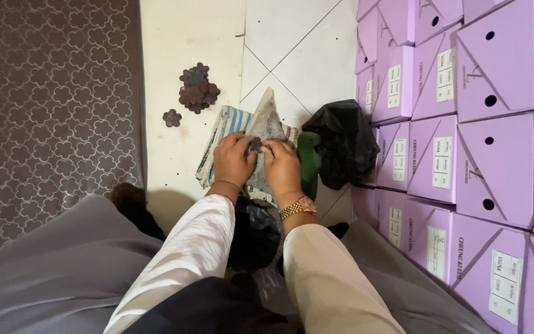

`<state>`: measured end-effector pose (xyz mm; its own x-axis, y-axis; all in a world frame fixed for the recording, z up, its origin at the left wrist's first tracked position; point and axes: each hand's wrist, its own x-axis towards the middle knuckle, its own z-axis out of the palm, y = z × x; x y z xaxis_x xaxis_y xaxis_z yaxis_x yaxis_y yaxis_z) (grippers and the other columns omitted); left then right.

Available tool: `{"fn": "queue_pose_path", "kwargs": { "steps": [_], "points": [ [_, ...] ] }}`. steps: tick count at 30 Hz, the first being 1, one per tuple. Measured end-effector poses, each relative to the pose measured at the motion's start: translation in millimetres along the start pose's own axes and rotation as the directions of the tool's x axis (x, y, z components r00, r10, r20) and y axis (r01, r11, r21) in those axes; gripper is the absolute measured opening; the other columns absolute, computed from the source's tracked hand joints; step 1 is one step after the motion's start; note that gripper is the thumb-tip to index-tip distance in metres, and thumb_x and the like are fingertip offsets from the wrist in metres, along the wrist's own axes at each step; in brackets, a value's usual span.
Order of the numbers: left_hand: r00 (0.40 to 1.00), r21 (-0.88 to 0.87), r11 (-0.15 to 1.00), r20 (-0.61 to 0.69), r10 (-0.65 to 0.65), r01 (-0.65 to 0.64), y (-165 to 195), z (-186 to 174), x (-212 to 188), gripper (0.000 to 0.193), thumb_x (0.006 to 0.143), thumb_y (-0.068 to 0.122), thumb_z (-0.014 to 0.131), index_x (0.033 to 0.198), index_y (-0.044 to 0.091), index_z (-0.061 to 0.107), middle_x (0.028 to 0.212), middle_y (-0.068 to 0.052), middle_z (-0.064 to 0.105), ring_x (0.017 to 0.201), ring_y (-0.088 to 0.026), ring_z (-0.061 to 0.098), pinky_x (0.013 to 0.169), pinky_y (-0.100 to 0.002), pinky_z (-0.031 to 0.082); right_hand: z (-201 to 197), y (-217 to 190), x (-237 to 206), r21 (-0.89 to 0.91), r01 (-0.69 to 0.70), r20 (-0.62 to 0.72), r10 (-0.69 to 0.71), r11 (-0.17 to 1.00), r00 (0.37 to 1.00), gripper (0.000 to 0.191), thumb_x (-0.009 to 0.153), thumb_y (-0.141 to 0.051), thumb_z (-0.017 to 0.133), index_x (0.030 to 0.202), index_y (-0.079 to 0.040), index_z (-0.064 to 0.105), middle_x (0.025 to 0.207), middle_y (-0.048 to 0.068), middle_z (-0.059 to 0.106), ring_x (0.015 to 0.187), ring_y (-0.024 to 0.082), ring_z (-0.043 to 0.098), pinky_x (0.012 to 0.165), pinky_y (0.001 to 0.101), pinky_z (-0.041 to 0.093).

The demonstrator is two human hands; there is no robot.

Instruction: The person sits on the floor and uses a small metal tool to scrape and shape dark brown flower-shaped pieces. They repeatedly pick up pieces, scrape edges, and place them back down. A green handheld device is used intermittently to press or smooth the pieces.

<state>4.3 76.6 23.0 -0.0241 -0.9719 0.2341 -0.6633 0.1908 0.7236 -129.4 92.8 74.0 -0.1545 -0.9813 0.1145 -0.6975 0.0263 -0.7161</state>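
- Head view, looking straight down past the person's lap. Both hands meet at picture centre over a grey woven sack [266, 124] lying on the floor.
- Left hand [233, 159]: fingers curled narrow, pinching one edge of a small dark flower-shaped piece [255, 145]. White sleeve runs back toward 7 o'clock.
- Right hand [281, 166]: also curled narrow, thumb and fingertips on the opposite edge of the same piece. Gold wristwatch [298, 207] on that wrist; beige sleeve runs back toward 5 o'clock.
- The piece sits between the two hands, touching both, just above the sack. Too small to tell whether it is a single layer or several stuck together.
- At 11 o'clock from the hands, well apart: a heap of matching dark flower-shaped pieces [198, 88] on the pale floor strip [174, 37]. One stray piece [172, 117] lies near the heap, toward 8 o'clock from it.
- Step in hand, as I read it: working one piece between the fingers, separating or sorting it. The next move probably calls for a fine pinch, a light pull, then a reach toward 11 o'clock.
- At 3 o'clock, near the right hand: a black plastic bag [341, 148], with a green object [308, 162] just beside the hand.
- Far right: stacked lilac cardboard boxes [495, 142].
- Far left: brown patterned carpet [50, 93].
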Motion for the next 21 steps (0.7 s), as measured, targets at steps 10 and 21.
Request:
{"fn": "queue_pose_path", "kwargs": {
  "steps": [10, 21],
  "points": [
    [0.996, 0.048, 0.995, 0.01, -0.086, 0.085, -3.5, 10.5, 3.6, 0.016, 0.08, 0.014, 0.077, 0.096, 0.014, 0.078, 0.107, -0.006, 0.067, 0.108, -0.03, 0.06, 0.091, -0.045, 0.048, 0.6, 0.8, -2.7, -0.009, -0.027, -0.004, 0.027, 1.0, 1.0, 0.014, 0.093, -0.014, 0.071, 0.105, -0.008, 0.073, 0.102, 0.015, 0.074, 0.094, 0.036, 0.07, 0.081, 0.0411, 0.056],
    [0.993, 0.061, 0.992, 0.034, -0.109, 0.107, 2.2, 21.0, 14.4, 0.008, 0.087, 0.008, 0.071, 0.093, 0.01, 0.066, 0.102, -0.012, 0.066, 0.099, -0.038, 0.06, 0.087, -0.049, 0.048, -7.4, -0.7, -4.7, 0.218, 0.019, -0.067, -0.005, 0.976, 0.998, 0.015, 0.093, -0.007, 0.072, 0.109, -0.006, 0.072, 0.101, 0.014, 0.074, 0.089, 0.024, 0.075, 0.078, 0.0321, 0.059]
  ]
}}
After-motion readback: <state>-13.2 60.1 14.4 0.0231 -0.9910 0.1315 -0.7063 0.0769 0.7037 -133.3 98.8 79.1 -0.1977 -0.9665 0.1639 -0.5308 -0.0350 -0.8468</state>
